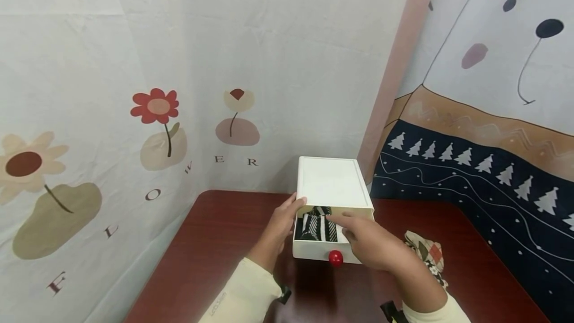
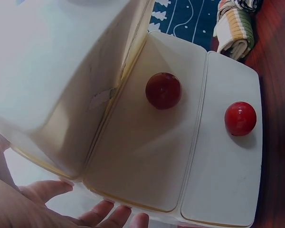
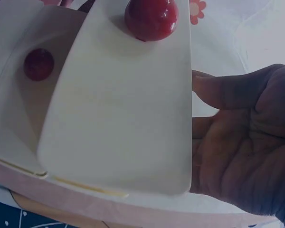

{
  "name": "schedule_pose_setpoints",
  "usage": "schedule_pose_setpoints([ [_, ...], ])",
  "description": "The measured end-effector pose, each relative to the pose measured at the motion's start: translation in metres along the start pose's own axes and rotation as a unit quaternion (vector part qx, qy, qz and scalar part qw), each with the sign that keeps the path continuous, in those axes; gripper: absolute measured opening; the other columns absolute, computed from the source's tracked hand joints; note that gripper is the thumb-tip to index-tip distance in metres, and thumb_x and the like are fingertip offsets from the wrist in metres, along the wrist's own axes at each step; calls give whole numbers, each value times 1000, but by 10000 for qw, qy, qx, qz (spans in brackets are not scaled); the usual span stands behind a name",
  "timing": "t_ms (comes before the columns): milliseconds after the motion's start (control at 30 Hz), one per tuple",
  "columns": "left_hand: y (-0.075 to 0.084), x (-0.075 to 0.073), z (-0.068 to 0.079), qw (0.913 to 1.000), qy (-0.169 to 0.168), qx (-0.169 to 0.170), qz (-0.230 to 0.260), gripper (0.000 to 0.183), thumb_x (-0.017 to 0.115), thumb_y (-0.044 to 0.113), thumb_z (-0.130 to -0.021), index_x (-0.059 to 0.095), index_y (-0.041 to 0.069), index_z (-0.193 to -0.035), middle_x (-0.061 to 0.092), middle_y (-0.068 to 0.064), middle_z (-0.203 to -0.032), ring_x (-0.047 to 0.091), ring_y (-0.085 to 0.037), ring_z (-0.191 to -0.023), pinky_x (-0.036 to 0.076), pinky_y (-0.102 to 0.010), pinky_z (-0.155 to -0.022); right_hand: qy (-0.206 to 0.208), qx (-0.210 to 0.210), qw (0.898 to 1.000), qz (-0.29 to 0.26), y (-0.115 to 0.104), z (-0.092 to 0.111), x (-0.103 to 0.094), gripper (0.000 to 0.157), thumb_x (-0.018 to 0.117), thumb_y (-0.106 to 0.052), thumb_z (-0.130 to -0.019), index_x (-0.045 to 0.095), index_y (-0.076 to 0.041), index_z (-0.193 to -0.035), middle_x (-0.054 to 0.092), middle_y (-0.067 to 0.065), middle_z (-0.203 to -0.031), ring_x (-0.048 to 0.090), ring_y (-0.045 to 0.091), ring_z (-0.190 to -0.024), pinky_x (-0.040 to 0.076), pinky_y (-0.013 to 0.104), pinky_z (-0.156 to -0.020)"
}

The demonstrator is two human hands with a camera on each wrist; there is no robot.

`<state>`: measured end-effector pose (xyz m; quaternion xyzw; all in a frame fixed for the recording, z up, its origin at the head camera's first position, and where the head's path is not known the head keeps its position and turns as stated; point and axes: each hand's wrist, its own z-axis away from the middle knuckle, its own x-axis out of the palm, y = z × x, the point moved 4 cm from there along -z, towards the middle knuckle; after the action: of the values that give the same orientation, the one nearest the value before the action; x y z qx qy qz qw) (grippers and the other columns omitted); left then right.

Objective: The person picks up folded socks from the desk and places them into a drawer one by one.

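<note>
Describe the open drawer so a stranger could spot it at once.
On the dark red table stands a white cabinet of three stacked drawers, each with a round red knob. The open drawer is the topmost, with black-and-white striped fabric inside and the right hand over its right side. It alone juts out; the two lower drawers sit pushed in.

Desk (image 1: 211,243): reddish-brown surface with rounded far corners.
Pale backdrop (image 1: 278,39): hangs behind the desk; its printed letters (image 1: 153,194) spell FLOWER.
Red flower (image 1: 158,106): printed between two cream flowers (image 1: 24,164).
Pink stripe (image 1: 400,59): slants down the backdrop's right side.
Right-hand hanging (image 1: 498,213): white trees (image 1: 464,157) on dark blue, below a brown band (image 1: 448,106).
</note>
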<state>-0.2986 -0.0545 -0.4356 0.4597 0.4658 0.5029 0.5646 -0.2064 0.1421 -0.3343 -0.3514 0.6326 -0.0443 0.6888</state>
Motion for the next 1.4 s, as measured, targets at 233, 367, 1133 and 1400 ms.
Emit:
schedule_pose_setpoints([
  [233, -1, 0, 1, 10000, -12, -5, 33, 78, 63, 58, -102, 44, 21, -169, 47, -21, -170, 50, -45, -150, 48, -69, -109, 832, -33, 9965, 115, 10, 21, -8, 45, 65, -1, -105, 69, -17, -147, 67, 15, -149, 62, 41, -139, 53, 66, -113],
  [367, -1, 0, 1, 10000, -8, -8, 44, 79, 63, 58, -102, 43, 21, -169, 46, -22, -170, 50, -46, -150, 47, -70, -110, 1148, 256, 9930, -57, 21, 31, -11, 43, 67, -5, -106, 68, -15, -148, 66, 15, -151, 66, 37, -129, 57, 64, -108],
  [1133, -4, -1, -2, 9999, 19, 80, 137, 81, 64, 58, -103, 41, 18, -170, 42, -21, -173, 43, -48, -157, 32, -74, -127, 3589, 652, 9311, -6, 79, 70, -17, 19, 83, -5, -96, 80, -10, -114, 74, 7, -118, 64, 16, -101, 51, 21, -68],
  [1400, -2, 0, -3, 9999, 28, 93, 103, 82, 65, 58, -102, 42, 18, -169, 38, -19, -176, 34, -48, -163, 21, -75, -130, 3107, 900, 9460, 199, 112, 76, -13, 17, 81, -7, -97, 78, -6, -114, 68, 20, -128, 66, 40, -117, 58, 48, -84],
])
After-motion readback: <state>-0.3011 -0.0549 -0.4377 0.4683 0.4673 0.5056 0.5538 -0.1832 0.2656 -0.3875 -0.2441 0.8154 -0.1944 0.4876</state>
